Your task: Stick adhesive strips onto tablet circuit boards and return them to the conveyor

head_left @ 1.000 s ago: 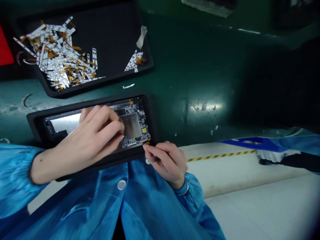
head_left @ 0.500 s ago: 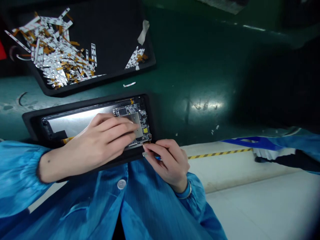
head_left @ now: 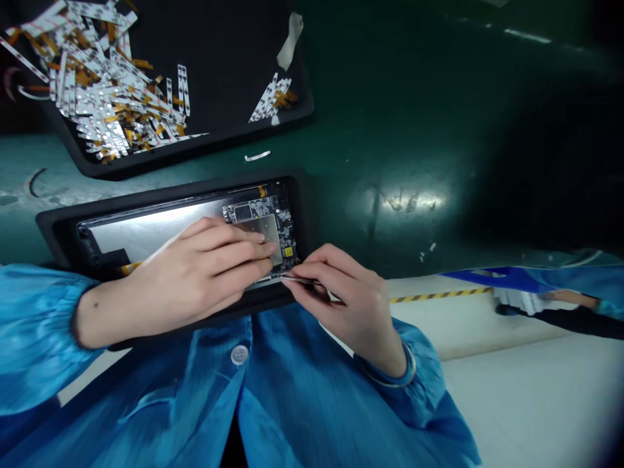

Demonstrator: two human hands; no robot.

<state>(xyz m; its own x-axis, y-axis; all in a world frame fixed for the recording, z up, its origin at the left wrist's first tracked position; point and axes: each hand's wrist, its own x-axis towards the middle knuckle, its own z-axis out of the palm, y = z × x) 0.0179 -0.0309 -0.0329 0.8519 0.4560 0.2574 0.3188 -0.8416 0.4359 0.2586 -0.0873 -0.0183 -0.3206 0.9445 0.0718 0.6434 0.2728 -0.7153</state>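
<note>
An opened tablet (head_left: 146, 235) with a bare circuit board (head_left: 286, 224) at its right end lies in a black tray (head_left: 53, 229). My left hand (head_left: 199, 273) rests across it, fingers stretched out, the tips on the board's metal shield (head_left: 270, 227). The fingers cover part of the board and the silvery panel. At the board's lower right corner, my right hand (head_left: 348, 299) pinches thin metal tweezers (head_left: 305, 281). Their tip touches or nearly touches the board's lower edge; which one I cannot tell.
A larger black tray (head_left: 219, 58) behind holds a heap of white and amber flex strips (head_left: 112, 97) and a smaller bunch (head_left: 270, 101). One loose white strip (head_left: 257, 156) lies between the trays on the green table (head_left: 351, 149). At far right shows another person's arm (head_left: 572, 298).
My right hand has shifted up and right, its fingers straighter, and the tweezers now show between them. My left hand stays on the board. The view has shifted slightly.
</note>
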